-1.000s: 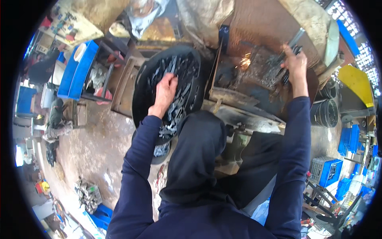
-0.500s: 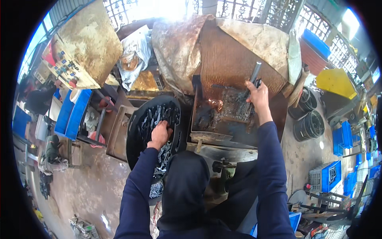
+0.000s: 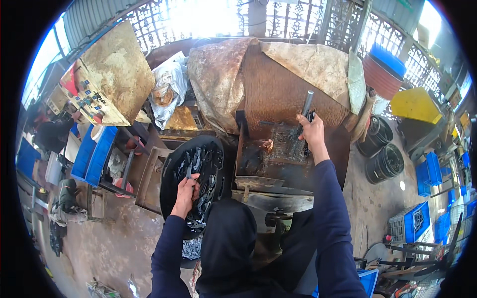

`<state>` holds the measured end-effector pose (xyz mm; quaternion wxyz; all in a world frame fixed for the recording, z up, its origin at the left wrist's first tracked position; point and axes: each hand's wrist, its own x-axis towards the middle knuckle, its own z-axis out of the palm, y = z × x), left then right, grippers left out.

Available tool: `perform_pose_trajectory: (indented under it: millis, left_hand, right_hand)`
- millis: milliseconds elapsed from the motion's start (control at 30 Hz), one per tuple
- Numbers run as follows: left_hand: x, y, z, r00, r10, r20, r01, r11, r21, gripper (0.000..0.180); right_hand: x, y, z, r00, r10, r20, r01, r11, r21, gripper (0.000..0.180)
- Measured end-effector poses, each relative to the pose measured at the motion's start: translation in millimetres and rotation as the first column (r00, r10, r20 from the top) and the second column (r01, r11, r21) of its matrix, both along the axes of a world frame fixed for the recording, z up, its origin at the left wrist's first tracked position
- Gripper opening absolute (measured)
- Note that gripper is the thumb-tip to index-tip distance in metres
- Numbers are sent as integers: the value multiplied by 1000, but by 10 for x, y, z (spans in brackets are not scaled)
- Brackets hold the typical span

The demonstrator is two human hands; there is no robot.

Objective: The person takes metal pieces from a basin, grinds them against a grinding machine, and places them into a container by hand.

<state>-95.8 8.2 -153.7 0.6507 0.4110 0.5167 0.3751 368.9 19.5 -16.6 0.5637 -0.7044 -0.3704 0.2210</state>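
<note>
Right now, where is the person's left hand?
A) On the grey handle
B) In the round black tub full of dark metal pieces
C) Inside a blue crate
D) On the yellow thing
B: the left hand reaches down into the round black tub and closes on one of the dark metal pieces, while the right hand grips the grey handle at the rusty machine.
</note>
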Motion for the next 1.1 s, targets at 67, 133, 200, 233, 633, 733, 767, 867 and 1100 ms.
perform_pose_trajectory:
  millis: [67,133,200,233,633,733,767,867,1100]
  left_hand:
    - [-44,-77,33,955,57,291,-57,998,-10,30]
    - [52,-161,171,938,125,322,-122,992,-32,29]
    - [163,-277,319,890,260,374,-244,966,-90,28]
    - [192,-308,385,891,258,375,-242,966,-89,28]
    - [786,-46,1267,797,-40,603,-4,997,72,19]
    - [1248,7,1514,757,-91,647,19,993,118,19]
    - [1401,17,1586,740,-120,662,33,989,143,21]
    - [1875,-34,1900,777,-204,596,94,973,210,24]
    - [2619,234,1953,813,-422,402,332,902,277,31]
  right_hand:
    - [-10,-3,22,1000,-2,-4,2,1000,3,27]
    - [-1,-9,5,1000,1,-5,-1,1000,-22,27]
    - [13,-6,-4,1000,0,-4,0,999,-34,27]
    - [15,-2,-10,1000,-2,-5,2,1000,-24,27]
    - [9,-9,16,1000,9,21,-8,1000,-29,35]
    - [25,-5,10,999,6,37,-5,999,-45,35]
    - [27,3,-2,999,9,31,-8,999,-38,35]
    - [56,2,-20,1000,10,23,-10,1000,-27,35]
    - [39,15,-12,999,19,50,-16,998,-60,36]
